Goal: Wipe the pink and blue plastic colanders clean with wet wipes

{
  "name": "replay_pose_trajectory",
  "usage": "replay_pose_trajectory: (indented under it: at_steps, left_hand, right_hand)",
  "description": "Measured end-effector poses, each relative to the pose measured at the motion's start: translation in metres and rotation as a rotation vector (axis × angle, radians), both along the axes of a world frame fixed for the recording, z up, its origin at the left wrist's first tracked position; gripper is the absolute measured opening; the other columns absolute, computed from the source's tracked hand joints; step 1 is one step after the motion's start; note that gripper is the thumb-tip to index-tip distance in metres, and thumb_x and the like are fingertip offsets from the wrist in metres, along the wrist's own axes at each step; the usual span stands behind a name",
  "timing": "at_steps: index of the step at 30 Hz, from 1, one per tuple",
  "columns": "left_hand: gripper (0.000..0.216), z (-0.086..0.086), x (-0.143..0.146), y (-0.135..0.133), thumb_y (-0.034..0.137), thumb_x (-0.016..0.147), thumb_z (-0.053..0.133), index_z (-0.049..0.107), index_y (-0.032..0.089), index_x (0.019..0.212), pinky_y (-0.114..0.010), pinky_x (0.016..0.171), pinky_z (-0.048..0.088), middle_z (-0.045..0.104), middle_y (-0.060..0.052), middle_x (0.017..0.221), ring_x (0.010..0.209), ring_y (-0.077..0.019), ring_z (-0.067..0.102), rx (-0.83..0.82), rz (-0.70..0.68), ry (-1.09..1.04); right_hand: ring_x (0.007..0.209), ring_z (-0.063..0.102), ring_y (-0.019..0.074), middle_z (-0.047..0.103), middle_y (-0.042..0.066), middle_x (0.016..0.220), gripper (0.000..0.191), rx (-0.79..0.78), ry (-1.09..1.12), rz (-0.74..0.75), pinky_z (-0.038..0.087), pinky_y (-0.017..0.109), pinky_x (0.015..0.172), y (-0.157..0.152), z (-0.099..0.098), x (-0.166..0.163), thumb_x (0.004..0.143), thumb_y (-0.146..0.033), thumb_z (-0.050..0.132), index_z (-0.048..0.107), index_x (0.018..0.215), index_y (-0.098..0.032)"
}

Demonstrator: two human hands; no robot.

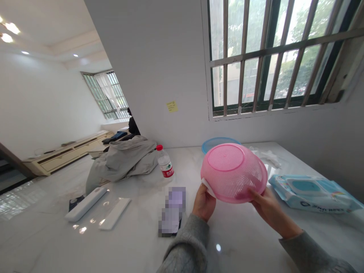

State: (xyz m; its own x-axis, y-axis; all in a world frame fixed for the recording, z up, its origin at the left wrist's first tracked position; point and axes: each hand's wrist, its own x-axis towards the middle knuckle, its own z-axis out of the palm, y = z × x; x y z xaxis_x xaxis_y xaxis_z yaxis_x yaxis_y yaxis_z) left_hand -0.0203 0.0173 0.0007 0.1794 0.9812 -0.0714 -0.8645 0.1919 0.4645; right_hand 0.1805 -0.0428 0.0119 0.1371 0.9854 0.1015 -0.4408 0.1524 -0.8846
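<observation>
Pink colander [234,173] upturned, rim in L hand [203,203], R hand [270,212]

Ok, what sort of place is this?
Probably a home, perhaps a kitchen or living area: a marble counter, a pink plastic colander, and a low cream cabinet across the room.

- My colander [234,172]: pink plastic, smooth, perforated.
- Wipe [207,188] at its rim: white fibre, matt.
- Bowl [213,144] behind it: blue plastic, glossy.
- Packet [311,194] right of it: plastic film, glossy.
- Counter [241,242] beneath it: polished stone.
</observation>
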Motion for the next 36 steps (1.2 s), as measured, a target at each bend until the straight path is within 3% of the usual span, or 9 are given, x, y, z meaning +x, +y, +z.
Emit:
replay_pose_trajectory:
  at_steps: [5,12,17,21,27,36]
  left_hand:
    - [0.027,0.002,0.0,-0.001,0.024,0.093,0.076,0.079,0.016,0.118,-0.033,0.118,0.048,0.08,-0.012,0.125,0.129,-0.0219,0.069,-0.001,-0.021,-0.012]
    - [0.03,0.0,-0.001,-0.002,0.029,0.084,0.086,0.08,0.018,0.111,-0.037,0.121,0.046,0.081,-0.01,0.12,0.13,-0.0243,0.068,0.049,-0.041,0.013]
    - [0.022,-0.001,0.0,-0.001,0.028,0.081,0.089,0.081,0.018,0.099,-0.034,0.118,0.048,0.083,-0.008,0.109,0.123,-0.0228,0.071,0.025,-0.009,-0.004]
    - [0.027,0.003,0.003,-0.005,0.032,0.085,0.086,0.081,0.016,0.107,-0.035,0.119,0.047,0.081,-0.012,0.12,0.132,-0.0255,0.066,0.009,-0.022,0.01]
    - [0.044,0.005,0.012,-0.013,0.048,0.09,0.079,0.077,0.019,0.123,-0.041,0.121,0.046,0.073,-0.013,0.138,0.141,-0.0274,0.059,0.043,-0.076,0.017]
    - [0.06,0.008,0.01,-0.016,0.065,0.092,0.065,0.074,0.02,0.131,-0.039,0.114,0.052,0.071,-0.013,0.142,0.137,-0.0281,0.062,0.034,-0.168,-0.005]
  right_hand:
    - [0.087,0.08,0.0305,0.083,0.011,0.102,0.053,-0.002,0.05,-0.015,0.066,0.045,0.081,0.002,-0.001,0.002,0.074,-0.054,0.092,0.077,0.114,-0.024]
    - [0.093,0.078,0.0352,0.081,0.01,0.085,0.051,-0.008,0.042,-0.031,0.065,0.046,0.078,0.006,0.003,0.007,0.071,-0.065,0.09,0.078,0.098,-0.024]
    - [0.074,0.076,0.0255,0.08,0.007,0.082,0.055,-0.016,0.048,-0.038,0.063,0.035,0.065,0.008,0.003,0.01,0.068,-0.065,0.092,0.078,0.099,-0.023]
    - [0.061,0.07,0.0207,0.079,0.006,0.079,0.055,-0.015,0.052,-0.04,0.06,0.032,0.057,0.009,0.0,0.01,0.067,-0.066,0.093,0.078,0.098,-0.022]
    - [0.074,0.074,0.0247,0.08,0.007,0.089,0.059,0.002,0.02,-0.068,0.062,0.035,0.065,0.012,-0.006,0.013,0.069,-0.064,0.092,0.076,0.109,-0.024]
    - [0.061,0.065,0.0174,0.075,0.004,0.078,0.055,0.0,0.011,-0.071,0.056,0.029,0.059,0.012,-0.007,0.007,0.069,-0.061,0.093,0.076,0.102,-0.021]
